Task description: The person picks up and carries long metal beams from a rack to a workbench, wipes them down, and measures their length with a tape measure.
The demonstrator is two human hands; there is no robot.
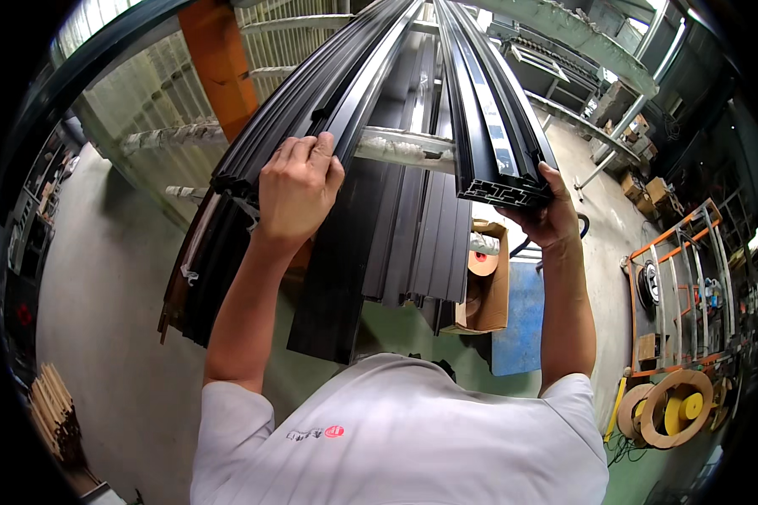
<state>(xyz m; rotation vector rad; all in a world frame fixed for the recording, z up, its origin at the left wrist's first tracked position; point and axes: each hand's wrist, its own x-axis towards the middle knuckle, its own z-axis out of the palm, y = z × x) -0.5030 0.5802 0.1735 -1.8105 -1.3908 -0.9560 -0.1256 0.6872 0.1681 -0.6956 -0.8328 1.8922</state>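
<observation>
Two bare hands out in front, arms well apart, each at a stack of long black bars running away from the body.

Right hand (556, 210): clamped on the near end of the right stack (501, 135). Thumb up along the outer side, fingers curled beneath the end. Hollow, many-chambered cut ends face the body. Pale strip along the top of this stack.

Left hand (299, 189): on the near part of the left stack (366, 71), back of the hand up, fingers bent and close together over the bars. Cannot tell whether it grips or only rests; the palm side is hidden. Cut ends of neighbouring bars lie just left of the wrist.

Between the two stacks, a pale, rough-wrapped crossbar (400, 150). Lower down, a further layer of dark bars (421, 236), near ends uneven.

Below the right stack: open cardboard box (501, 290) with a roll (482, 263) inside. Blue board (516, 341) beside it, on the floor (126, 278).

Left, behind the left stack: orange post (217, 63). Far right: orange-edged rack (678, 295), big reels (678, 408) near its foot. Lower left: bunch of wooden sticks (50, 404).
</observation>
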